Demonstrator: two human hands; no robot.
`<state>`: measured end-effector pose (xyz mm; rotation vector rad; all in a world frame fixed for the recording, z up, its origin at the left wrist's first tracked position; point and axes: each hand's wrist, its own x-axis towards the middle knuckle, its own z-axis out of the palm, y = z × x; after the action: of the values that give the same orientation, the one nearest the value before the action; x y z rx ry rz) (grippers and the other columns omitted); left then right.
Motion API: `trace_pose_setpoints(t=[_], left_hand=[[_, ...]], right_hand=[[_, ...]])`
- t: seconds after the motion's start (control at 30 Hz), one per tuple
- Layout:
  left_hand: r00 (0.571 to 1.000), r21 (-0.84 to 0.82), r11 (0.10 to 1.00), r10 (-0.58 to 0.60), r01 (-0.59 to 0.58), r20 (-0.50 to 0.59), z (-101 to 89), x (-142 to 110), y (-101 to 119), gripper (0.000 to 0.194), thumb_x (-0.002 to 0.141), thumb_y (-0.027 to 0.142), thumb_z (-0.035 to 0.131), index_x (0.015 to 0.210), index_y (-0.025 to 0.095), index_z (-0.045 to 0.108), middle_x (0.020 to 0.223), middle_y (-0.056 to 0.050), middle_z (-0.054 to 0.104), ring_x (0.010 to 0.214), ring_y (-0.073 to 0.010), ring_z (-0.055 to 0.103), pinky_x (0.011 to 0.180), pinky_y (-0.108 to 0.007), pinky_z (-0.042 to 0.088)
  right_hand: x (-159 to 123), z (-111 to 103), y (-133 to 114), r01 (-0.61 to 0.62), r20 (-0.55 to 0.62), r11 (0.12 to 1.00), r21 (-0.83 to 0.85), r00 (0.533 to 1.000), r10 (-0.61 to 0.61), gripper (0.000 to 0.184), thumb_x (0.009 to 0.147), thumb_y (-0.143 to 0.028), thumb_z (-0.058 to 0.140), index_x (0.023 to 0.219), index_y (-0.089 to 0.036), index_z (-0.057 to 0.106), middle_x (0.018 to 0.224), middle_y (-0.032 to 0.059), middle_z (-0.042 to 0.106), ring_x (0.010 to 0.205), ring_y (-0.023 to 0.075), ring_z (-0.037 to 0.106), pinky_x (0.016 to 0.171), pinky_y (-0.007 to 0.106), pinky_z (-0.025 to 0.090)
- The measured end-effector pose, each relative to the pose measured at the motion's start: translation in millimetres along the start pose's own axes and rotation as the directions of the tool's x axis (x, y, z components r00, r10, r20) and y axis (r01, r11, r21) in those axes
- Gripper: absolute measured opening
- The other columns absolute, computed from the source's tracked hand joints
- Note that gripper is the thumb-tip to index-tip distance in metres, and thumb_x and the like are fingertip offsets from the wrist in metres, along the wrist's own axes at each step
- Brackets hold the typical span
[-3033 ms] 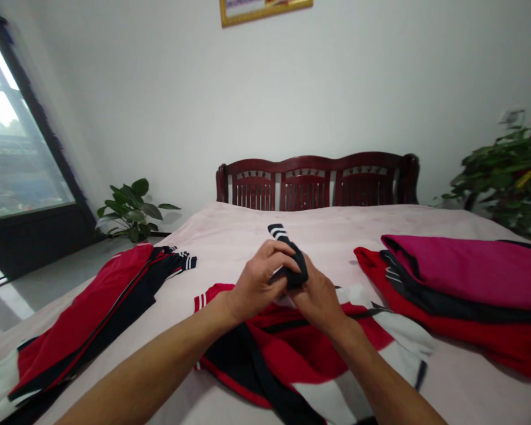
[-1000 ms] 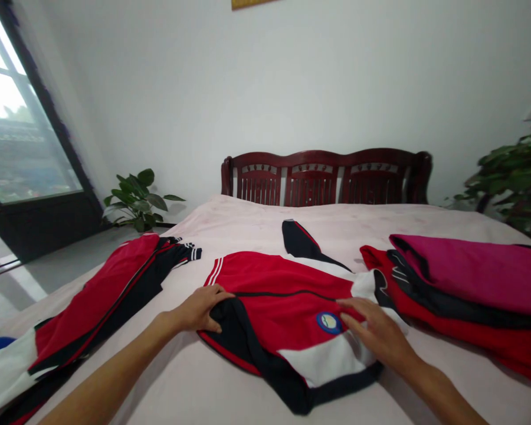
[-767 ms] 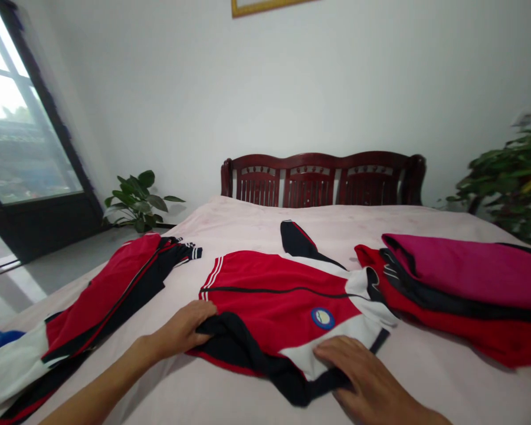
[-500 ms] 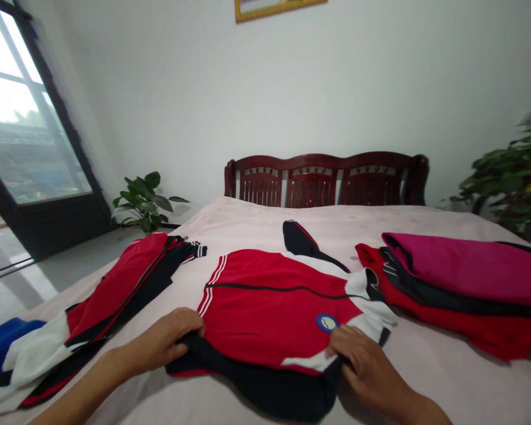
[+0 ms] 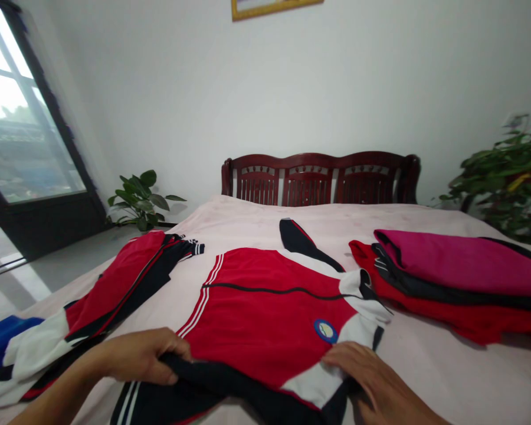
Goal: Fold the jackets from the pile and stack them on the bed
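A red, white and navy zip jacket (image 5: pixel 256 319) lies front up on the bed, its zip running across it and a round blue badge on the chest. My left hand (image 5: pixel 148 357) is closed on the navy edge at the hem end. My right hand (image 5: pixel 369 378) grips the near side by the white shoulder panel; its fingertips are partly hidden in the cloth. The near navy sleeve (image 5: pixel 159 404) lies below my left hand, with white stripes at its cuff. Stretched away on the far side is the other navy sleeve (image 5: pixel 298 236).
Folded red, navy and white jackets (image 5: pixel 115 283) lie at the left, beside a blue garment (image 5: pixel 9 342). A stack topped by a magenta garment (image 5: pixel 451 265) sits at the right. Behind the pink-sheeted bed (image 5: pixel 243 221) stands a dark wooden headboard (image 5: pixel 307 180). Plants (image 5: pixel 141 198) flank it.
Both hands have come nearer to me, drawing the jacket's near edge along, the left hand more so. More red front shows, and the striped cuff has come into view at lower left.
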<state>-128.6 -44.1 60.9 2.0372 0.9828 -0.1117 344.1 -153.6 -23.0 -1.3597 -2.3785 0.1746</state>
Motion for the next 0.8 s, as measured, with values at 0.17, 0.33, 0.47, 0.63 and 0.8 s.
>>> trace_pose_setpoints(t=[0.17,0.33,0.47,0.63,0.8], left_hand=[[0.997,-0.588,0.806,0.07,-0.067,-0.016,-13.9,19.5,17.0,0.04,0.07,0.051,0.074,0.089,0.016,0.07,0.074,-0.001,0.066,0.064,-0.0134,0.058,0.061,-0.023,0.046],[0.903,-0.817,0.463,-0.072,-0.345,-0.422,-16.5,87.0,21.0,0.053,0.088,0.061,0.048,0.11,0.014,0.062,0.108,-0.012,0.07,0.1,-0.0243,0.068,0.093,-0.042,0.053],[0.849,-0.794,0.522,-0.224,-0.311,-0.479,-6.3,116.3,9.1,0.065,0.091,0.065,0.037,0.132,0.016,0.049,0.138,-0.018,0.055,0.119,-0.0245,0.061,0.103,-0.043,0.047],[0.835,-0.348,0.934,-0.127,-0.081,-0.536,24.9,91.8,-25.0,0.066,0.075,0.054,0.068,0.129,0.019,0.057,0.137,-0.013,0.058,0.125,-0.029,0.055,0.108,-0.042,0.041],[0.806,0.192,0.978,0.052,0.077,-0.59,54.3,65.2,-45.6,0.061,0.067,0.026,0.072,0.127,0.027,0.059,0.129,-0.007,0.064,0.118,-0.0286,0.058,0.104,-0.043,0.042]], right_hand=[[-9.9,16.9,3.8,-0.04,-0.005,0.998,0.04,0.999,0.04,0.088,0.06,-0.01,0.054,0.144,-0.034,0.046,0.145,0.0044,0.052,0.133,0.0299,0.049,0.109,0.051,0.042],[15.1,22.5,11.8,-0.352,-0.068,0.909,0.224,0.925,0.374,0.054,0.088,-0.034,0.05,0.142,-0.028,0.049,0.123,0.0072,0.069,0.109,0.0245,0.066,0.092,0.038,0.054],[22.6,21.2,25.2,-0.455,-0.339,0.874,0.172,0.805,0.486,0.04,0.095,-0.039,0.041,0.129,-0.025,0.057,0.114,0.0076,0.07,0.103,0.0239,0.067,0.087,0.037,0.054],[3.0,27.5,19.4,-0.246,-0.489,0.966,-0.081,0.854,0.177,0.02,0.09,-0.034,0.055,0.105,-0.025,0.064,0.1,0.0067,0.069,0.096,0.024,0.065,0.086,0.037,0.052],[7.2,42.1,7.0,-0.162,-0.383,0.935,-0.316,0.923,0.03,0.037,0.084,-0.023,0.057,0.121,-0.025,0.06,0.109,0.0075,0.067,0.098,0.0245,0.063,0.085,0.037,0.051]])
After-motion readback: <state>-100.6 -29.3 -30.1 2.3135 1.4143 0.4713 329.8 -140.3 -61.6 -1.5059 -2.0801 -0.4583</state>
